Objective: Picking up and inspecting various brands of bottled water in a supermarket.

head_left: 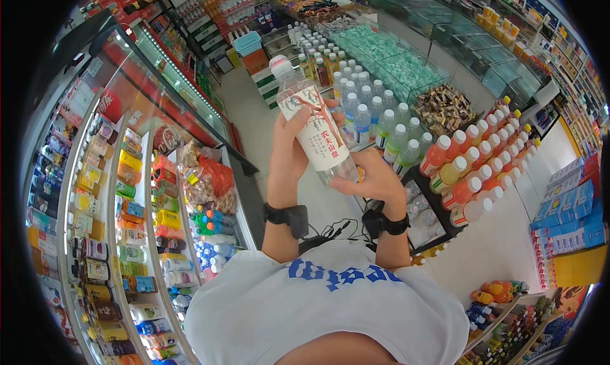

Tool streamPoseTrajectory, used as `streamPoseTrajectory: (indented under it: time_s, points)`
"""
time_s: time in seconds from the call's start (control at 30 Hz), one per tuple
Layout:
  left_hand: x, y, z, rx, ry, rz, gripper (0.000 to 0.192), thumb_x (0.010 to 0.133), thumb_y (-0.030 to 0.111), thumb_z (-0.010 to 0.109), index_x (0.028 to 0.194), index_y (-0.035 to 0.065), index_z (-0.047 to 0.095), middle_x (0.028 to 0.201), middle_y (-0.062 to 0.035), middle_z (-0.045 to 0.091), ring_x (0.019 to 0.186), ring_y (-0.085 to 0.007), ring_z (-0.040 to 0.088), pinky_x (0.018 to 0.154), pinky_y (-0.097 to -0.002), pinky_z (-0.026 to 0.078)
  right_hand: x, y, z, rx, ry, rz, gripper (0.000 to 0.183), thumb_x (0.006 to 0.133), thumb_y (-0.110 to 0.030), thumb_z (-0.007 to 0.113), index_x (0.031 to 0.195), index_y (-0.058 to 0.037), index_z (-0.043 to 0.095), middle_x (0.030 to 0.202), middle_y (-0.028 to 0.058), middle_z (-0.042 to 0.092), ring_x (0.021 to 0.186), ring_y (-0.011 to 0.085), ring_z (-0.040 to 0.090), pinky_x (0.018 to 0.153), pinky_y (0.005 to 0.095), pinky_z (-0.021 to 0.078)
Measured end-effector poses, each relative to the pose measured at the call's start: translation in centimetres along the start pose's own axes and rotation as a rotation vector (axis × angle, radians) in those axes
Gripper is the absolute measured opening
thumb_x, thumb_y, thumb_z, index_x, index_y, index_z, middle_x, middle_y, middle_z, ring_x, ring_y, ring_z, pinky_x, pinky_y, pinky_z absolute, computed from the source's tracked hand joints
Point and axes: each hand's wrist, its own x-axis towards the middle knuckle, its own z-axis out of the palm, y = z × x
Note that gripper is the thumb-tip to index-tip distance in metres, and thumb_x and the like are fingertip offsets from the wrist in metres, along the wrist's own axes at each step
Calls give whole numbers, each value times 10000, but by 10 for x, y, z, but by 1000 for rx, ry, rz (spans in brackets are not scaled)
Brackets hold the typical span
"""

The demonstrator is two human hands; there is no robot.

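A clear plastic water bottle [317, 126] with a white cap and a white label bearing writing and a branch drawing is held tilted before my chest. Around its upper part my left hand [293, 138] is closed, the thumb across the label. At the bottle's base, my right hand [374, 176] cups the lower end with thumb and fingers. Black straps with dark modules circle both wrists. Just beyond the right hand stand rows of white-capped drink bottles [362, 122].
An upright drinks cooler [114, 241] with stocked shelves runs along my left. Red and orange bottles [469, 160] crowd a stand at right, beside wrapped snacks [443, 108]. Glass compartments hold green-wrapped items [386, 55]. Blue cartons [569, 217] are stacked far right. Pale floor [240, 93] shows between.
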Motion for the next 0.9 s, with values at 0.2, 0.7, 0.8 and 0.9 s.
streamPoseTrajectory:
  time_s: [0.2,0.7,0.8,0.9]
  points:
    - [-5,-20,30,-145,83,-116,491,963,356,593,1247,-38,527,1095,-178,650,904,-262,691,752,-387,605,-11,12,1,496,-288,-2,469,1010,-376,517,720,-23,622,570,57,607,523,156,583,536,297,477]
    - [-16,-23,-42,-4,624,-30,480,954,347,621,1185,-62,522,964,-169,643,809,-249,653,732,-336,567,10,20,17,399,18,78,367,948,-358,668,1053,-6,669,778,111,681,730,196,661,630,307,495]
    - [-7,-32,-54,404,412,155,393,974,191,619,1265,-48,509,1072,-177,675,946,-223,678,806,-327,553,15,24,26,202,1,29,644,850,-381,759,1298,14,519,1035,189,674,953,292,669,816,364,528]
    - [1,-42,-70,578,203,157,479,879,75,725,1287,-25,495,1170,-168,665,1056,-209,650,924,-334,512,25,37,46,136,107,39,688,818,-368,780,1311,24,502,1046,218,663,971,367,657,880,396,514]
